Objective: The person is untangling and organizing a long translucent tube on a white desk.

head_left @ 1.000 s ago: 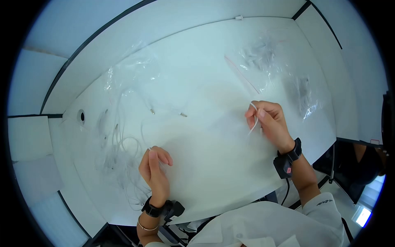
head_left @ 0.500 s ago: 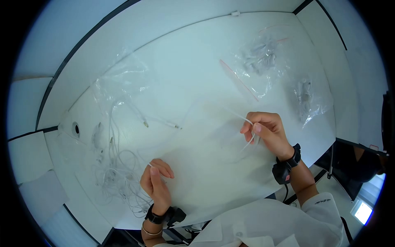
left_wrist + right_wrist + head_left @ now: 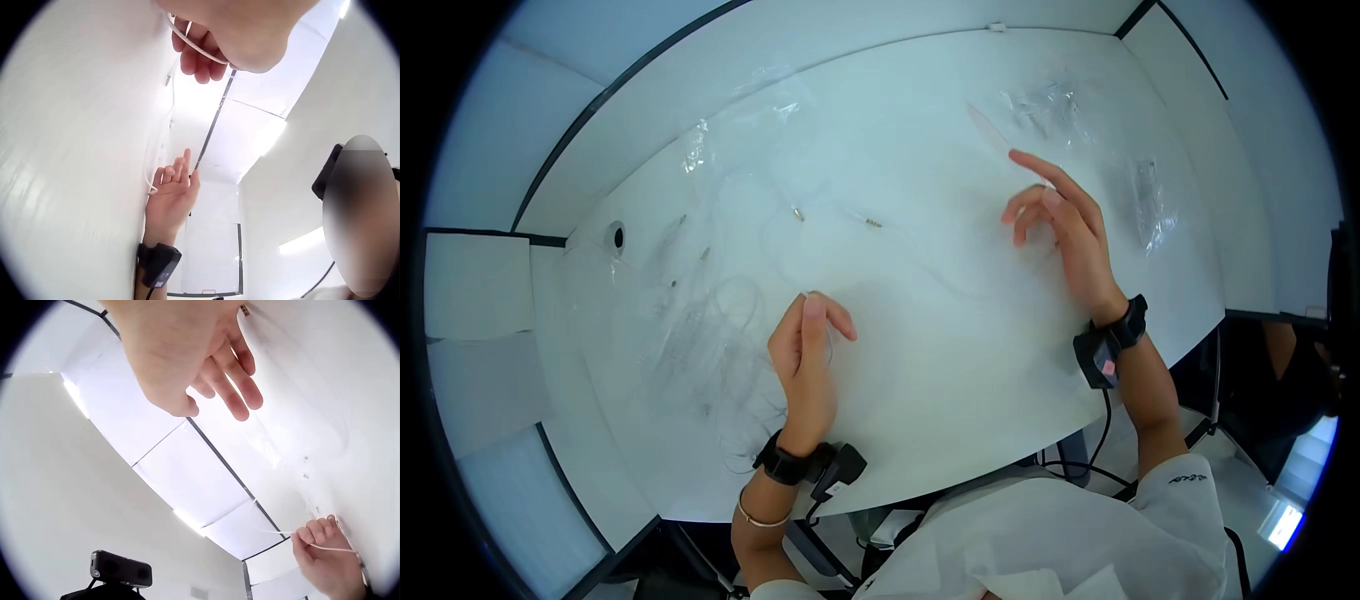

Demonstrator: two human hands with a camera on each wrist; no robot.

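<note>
My left hand (image 3: 805, 350) pinches a thin white cable (image 3: 197, 49) between thumb and curled fingers, over the left part of the table. In the right wrist view the cable crosses that hand's palm. Two plugs with metal tips lie on the table beyond it, a left plug (image 3: 798, 214) and a right plug (image 3: 873, 223). My right hand (image 3: 1072, 235) hovers at the right, fingers apart and loosely bent, index finger pointing toward the back. Nothing shows between its fingers in the right wrist view. Faint cable curves on the tabletop between the hands.
A tangle of white cables (image 3: 710, 365) spreads left of my left hand. Clear plastic bags lie around: one bag (image 3: 745, 135) at back left, another bag (image 3: 1045, 112) at back right, a third bag (image 3: 1150, 205) at far right. A round hole (image 3: 615, 237) pierces the table at left.
My right hand has let go of the white cable, opened its fingers and moved toward the back. My left hand still pinches the cable. The head view has shifted slightly.
</note>
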